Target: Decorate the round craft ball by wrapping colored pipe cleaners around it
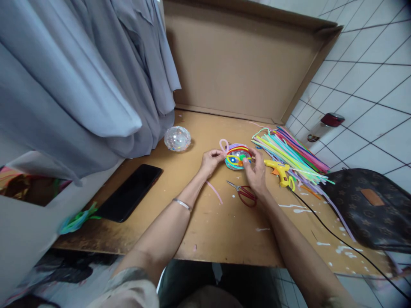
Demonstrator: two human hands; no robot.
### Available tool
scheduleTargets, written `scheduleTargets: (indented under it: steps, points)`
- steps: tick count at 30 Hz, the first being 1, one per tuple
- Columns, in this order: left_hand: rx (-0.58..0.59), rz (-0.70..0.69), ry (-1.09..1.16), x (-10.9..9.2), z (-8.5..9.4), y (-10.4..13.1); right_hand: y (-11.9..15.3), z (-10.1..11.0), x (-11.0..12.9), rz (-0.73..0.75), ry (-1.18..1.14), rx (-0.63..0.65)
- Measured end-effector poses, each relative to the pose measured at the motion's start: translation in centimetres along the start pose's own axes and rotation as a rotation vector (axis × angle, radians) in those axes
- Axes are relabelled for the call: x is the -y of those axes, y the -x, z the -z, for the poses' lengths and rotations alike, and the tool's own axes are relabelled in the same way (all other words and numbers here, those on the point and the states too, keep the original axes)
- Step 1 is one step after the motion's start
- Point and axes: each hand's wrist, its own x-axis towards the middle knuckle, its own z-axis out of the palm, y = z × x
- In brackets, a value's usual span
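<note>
A ball decorated with colourful strips [236, 157] is between my hands over the wooden table. My left hand [212, 161] pinches a pink pipe cleaner [224, 144] whose loop stands up at the ball's left side; a pink length trails below the wrist. On the ball's right side, my right hand [256, 167] grips it with thumb and fingers. Red-handled scissors [246, 195] lie just below the ball, beside my right wrist. A yellow glue gun [280, 171] rests to the right of my right hand.
A clear ball [177, 138] and a black phone [130, 192] are on the left. Bundled pipe cleaners [292, 152], a brown bag [369, 207] and a black cable [337, 238] occupy the right. A cardboard panel [240, 64] stands behind; a grey curtain [96, 77] hangs left.
</note>
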Motion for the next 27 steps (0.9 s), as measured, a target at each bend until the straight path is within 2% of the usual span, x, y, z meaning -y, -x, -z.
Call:
scheduleTargets:
  steps: [5,15,20,27]
  points:
    - [0.031,0.023,-0.001,-0.2,0.1,0.1,0.1,0.0,0.3,0.02,0.008,0.002]
    - [0.043,0.026,0.009,0.0,-0.3,0.3,-0.1,0.0,-0.8,-0.072,-0.027,-0.043]
    - [0.072,0.028,0.013,0.2,-0.1,0.1,-0.1,0.0,-0.7,-0.066,-0.028,-0.045]
    - [0.103,0.132,0.048,0.4,0.2,-0.3,-0.1,0.0,-0.4,-0.038,-0.024,-0.041]
